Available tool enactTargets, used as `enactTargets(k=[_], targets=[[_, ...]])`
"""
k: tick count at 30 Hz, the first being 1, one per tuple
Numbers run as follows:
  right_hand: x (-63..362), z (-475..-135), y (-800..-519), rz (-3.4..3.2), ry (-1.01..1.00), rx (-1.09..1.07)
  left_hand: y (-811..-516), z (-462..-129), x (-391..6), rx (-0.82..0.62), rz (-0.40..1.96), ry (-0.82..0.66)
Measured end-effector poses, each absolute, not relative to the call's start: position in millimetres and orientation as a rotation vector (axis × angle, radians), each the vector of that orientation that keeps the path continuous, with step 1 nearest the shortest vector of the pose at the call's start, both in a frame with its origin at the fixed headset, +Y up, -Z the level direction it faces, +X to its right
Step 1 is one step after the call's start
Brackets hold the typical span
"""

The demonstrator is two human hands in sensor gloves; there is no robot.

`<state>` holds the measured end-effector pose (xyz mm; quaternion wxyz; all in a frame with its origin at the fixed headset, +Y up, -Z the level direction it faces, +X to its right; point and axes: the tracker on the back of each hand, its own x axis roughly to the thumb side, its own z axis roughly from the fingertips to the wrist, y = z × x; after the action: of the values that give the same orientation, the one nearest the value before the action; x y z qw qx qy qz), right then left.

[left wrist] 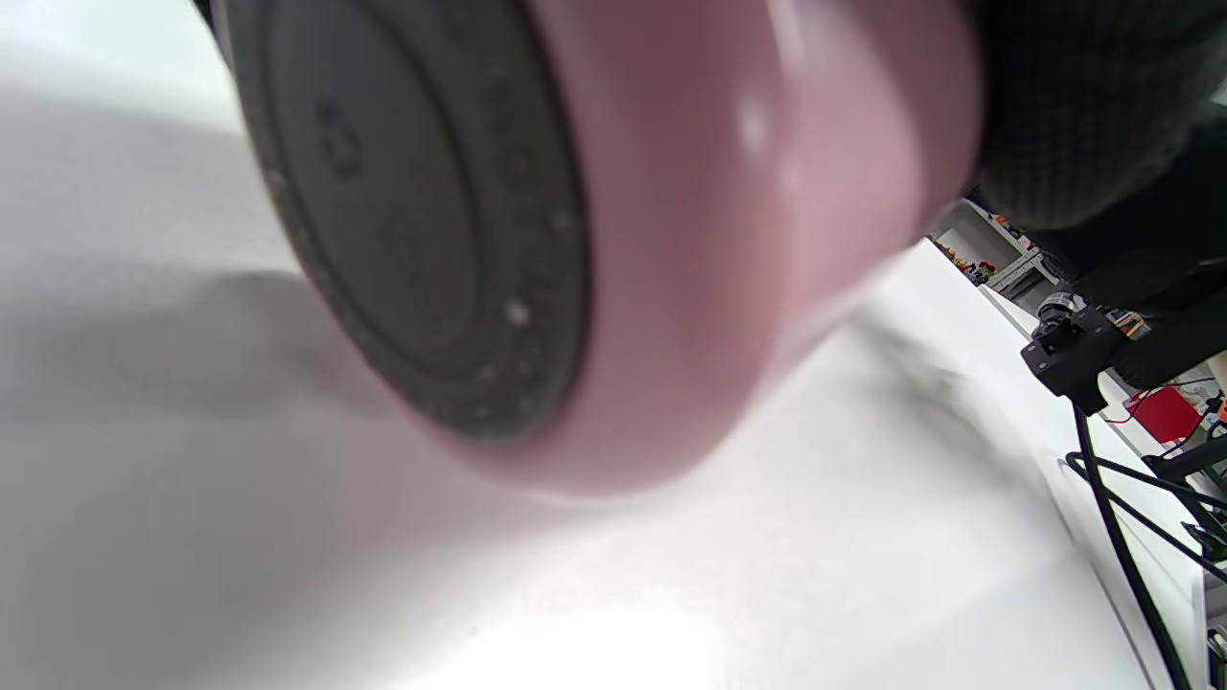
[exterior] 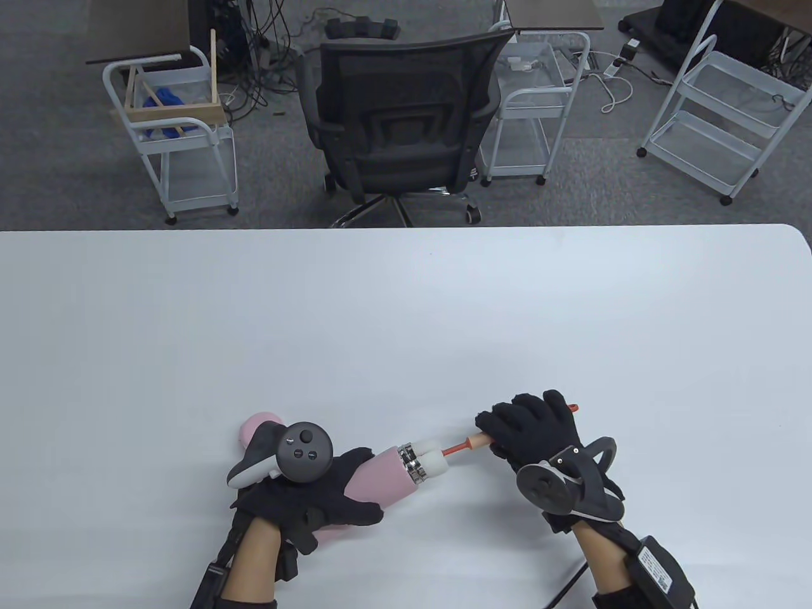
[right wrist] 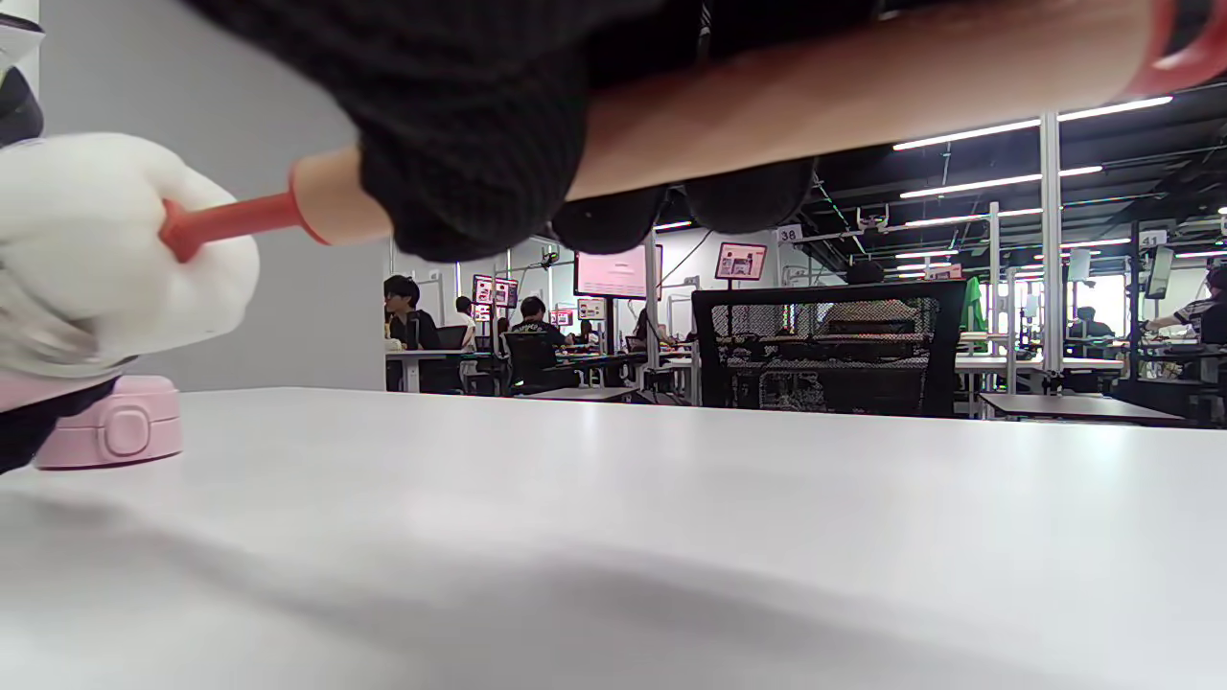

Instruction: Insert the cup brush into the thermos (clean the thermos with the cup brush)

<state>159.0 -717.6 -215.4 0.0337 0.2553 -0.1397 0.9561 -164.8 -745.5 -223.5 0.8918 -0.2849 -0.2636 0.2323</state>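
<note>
A pink thermos [exterior: 380,479] lies tilted near the table's front, its steel mouth pointing right. My left hand [exterior: 320,495] grips its body. The left wrist view shows its grey base [left wrist: 422,220] just above the table. My right hand [exterior: 533,431] holds the wooden handle [right wrist: 844,105] of the cup brush. The brush's white sponge head [exterior: 431,460] sits at the thermos mouth, partly inside. Its red stem [exterior: 458,447] spans the gap to my right hand. The sponge head also shows in the right wrist view [right wrist: 105,259].
The pink thermos lid [exterior: 257,426] lies on the white table [exterior: 406,330] behind my left hand; it also shows in the right wrist view [right wrist: 110,431]. A black office chair [exterior: 406,120] and white carts [exterior: 184,133] stand beyond the far edge.
</note>
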Motion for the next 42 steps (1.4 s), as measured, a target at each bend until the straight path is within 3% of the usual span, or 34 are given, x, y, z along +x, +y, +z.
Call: enactTargets(k=[14,20,42], targets=[[101,-188,-723,2.886,-0.391,1.062,-748,-222,-154,-0.595,0.483,-0.581],[96,-184,-722,2.873,-0.394,1.081,-747,-223,-158,-0.592,0.503,-0.578],[171,-218,-712,2.9,-0.449,0.709,-743,-222,-158,-0.577,0.523,-0.573]])
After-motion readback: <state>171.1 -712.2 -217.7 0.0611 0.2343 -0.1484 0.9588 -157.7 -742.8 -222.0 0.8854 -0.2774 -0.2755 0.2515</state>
